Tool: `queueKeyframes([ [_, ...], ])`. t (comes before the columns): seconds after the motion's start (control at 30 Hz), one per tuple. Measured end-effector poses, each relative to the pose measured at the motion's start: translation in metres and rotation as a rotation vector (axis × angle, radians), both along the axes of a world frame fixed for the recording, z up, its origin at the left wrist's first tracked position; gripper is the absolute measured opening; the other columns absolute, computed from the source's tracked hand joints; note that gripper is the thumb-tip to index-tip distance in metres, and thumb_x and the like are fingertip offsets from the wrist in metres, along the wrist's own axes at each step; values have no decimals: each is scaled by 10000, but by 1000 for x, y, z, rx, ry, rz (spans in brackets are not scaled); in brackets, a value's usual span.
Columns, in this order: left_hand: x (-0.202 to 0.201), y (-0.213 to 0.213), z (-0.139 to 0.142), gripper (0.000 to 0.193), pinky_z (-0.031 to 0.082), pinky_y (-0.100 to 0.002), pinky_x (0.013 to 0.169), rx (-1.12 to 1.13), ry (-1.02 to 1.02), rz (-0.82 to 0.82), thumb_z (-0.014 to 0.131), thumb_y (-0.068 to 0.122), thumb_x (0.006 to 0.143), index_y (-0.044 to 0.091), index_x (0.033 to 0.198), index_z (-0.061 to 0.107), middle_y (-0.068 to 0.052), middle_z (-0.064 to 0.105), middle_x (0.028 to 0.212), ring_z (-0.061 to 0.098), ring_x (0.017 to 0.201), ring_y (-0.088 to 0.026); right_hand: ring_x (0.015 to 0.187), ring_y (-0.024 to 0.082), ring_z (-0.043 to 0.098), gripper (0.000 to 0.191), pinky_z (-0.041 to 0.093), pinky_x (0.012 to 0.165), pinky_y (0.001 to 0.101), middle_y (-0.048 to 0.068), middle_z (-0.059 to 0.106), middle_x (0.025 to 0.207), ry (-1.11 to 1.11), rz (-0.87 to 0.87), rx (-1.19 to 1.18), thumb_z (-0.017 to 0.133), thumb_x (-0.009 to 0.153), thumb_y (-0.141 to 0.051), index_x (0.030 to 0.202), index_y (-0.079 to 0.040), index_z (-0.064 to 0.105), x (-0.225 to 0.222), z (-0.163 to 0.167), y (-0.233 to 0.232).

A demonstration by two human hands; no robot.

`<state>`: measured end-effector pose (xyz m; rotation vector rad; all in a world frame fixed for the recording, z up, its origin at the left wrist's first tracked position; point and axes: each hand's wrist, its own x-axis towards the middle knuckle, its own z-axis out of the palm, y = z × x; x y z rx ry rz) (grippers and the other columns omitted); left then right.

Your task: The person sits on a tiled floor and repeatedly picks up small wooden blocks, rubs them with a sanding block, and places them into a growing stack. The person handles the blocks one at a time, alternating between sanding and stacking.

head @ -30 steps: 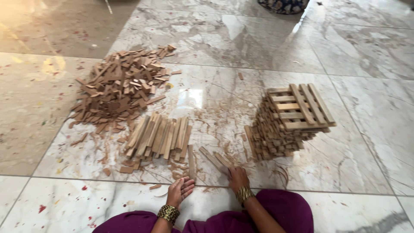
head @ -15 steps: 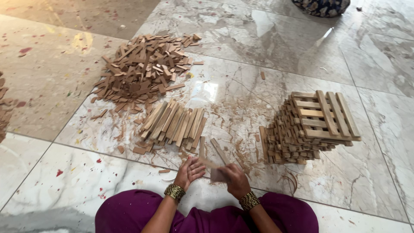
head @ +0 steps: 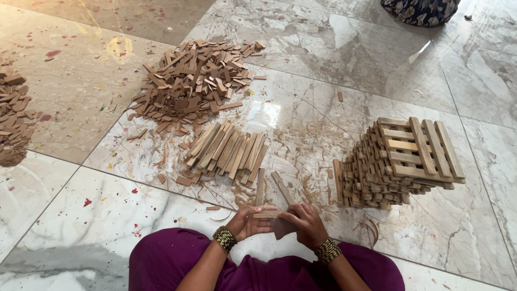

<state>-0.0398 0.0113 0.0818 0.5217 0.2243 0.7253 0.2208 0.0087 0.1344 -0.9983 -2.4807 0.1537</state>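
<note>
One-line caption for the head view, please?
Both hands hold a small wooden strip between loose strips and a crosswise stack.

A short flat wooden stick (head: 266, 214), pale brown, lies level and crosswise between the two hands, low over the marble floor just in front of the person's lap. The left hand (head: 250, 222) pinches its left end with curled fingers; the right hand (head: 304, 222) closes over its right end. Under the right hand's fingers a darker, broader piece (head: 281, 227) shows, part hidden, so its shape is hard to tell.
</note>
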Motion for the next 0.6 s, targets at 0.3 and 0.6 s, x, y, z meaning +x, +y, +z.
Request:
queueKeyframes([
  [0.3, 31, -1, -46, 460, 527, -500, 1099, -313, 280, 272, 420, 281, 1056, -47, 1366, 514, -328, 600, 1361, 607, 1272, -401, 857, 181, 726, 497, 655, 664, 299, 66, 714, 1069, 318, -353, -350, 650, 931, -137, 1410, -204, 536, -6, -43, 28],
  [0.6, 45, -1, -63, 449, 573, -447, 1033, -205, 245, 557, 386, 313, 1066, -23, 1334, 517, -249, 638, 1306, 655, 1198, -323, 701, 148, 646, 529, 586, 488, 276, 100, 636, 1131, -186, -533, -225, 542, 1033, -183, 1517, -363, 424, -63, -45, 3],
])
